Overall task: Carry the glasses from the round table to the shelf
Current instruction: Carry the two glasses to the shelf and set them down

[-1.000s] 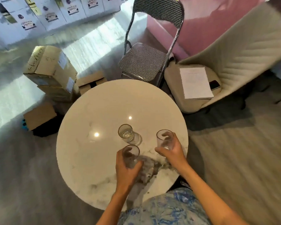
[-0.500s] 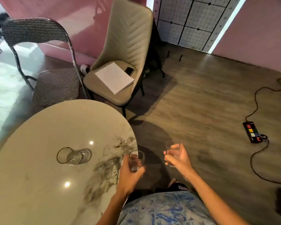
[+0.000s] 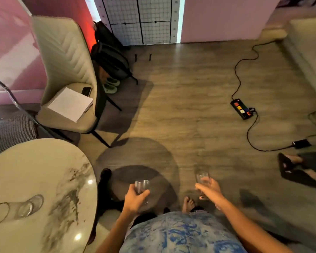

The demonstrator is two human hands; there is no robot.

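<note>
My left hand (image 3: 135, 199) grips a clear drinking glass (image 3: 141, 186) upright, held out over the wooden floor in front of me. My right hand (image 3: 211, 191) holds a second clear glass (image 3: 202, 178), also upright, further right. Both glasses are off the round marble table (image 3: 35, 172), which now lies at my lower left. A third clear glass (image 3: 16, 209) stands on that table near its left side. No shelf is in view.
A beige padded chair (image 3: 62, 57) with papers and a phone stands behind the table, a checked folding chair (image 3: 9, 130) beside it. A black backpack leans at the wall. A power strip (image 3: 242, 109) and cables cross the floor at right. Another person's feet (image 3: 299, 167) are at far right.
I have turned right, away from the table. Both hands lifted their glasses off the tabletop and carried them out over the floor. The third glass stayed on the table.
</note>
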